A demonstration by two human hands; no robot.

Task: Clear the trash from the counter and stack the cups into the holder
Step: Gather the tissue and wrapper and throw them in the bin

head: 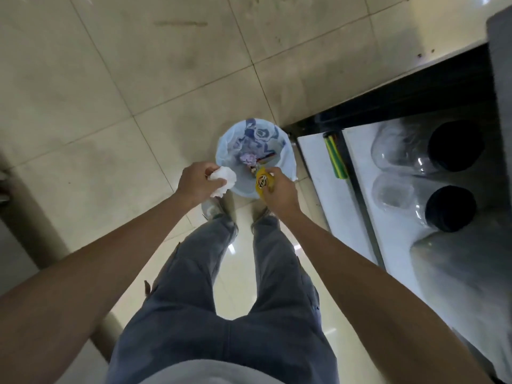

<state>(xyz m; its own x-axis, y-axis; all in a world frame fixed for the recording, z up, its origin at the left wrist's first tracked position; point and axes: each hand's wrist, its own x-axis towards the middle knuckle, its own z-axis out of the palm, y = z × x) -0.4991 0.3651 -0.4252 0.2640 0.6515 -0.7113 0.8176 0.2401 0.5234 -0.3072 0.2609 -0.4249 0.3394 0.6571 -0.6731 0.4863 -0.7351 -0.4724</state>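
A small bin [285,151] lined with a pale blue bag stands on the tiled floor just ahead of my feet, with some crumpled trash lying inside it. My left hand [198,182] grips a crumpled white tissue [223,180] at the bin's near-left rim. My right hand [279,191] holds a yellow wrapper [263,182] with dark print over the bin's near edge. No cups or cup holder are in view.
A dark-framed counter unit [360,189] stands to the right of the bin, with clear plastic bottles with dark caps [421,151] lying on its lower shelf and a green-yellow bundle [336,159] near its corner. Open tiled floor [138,65] lies ahead and left.
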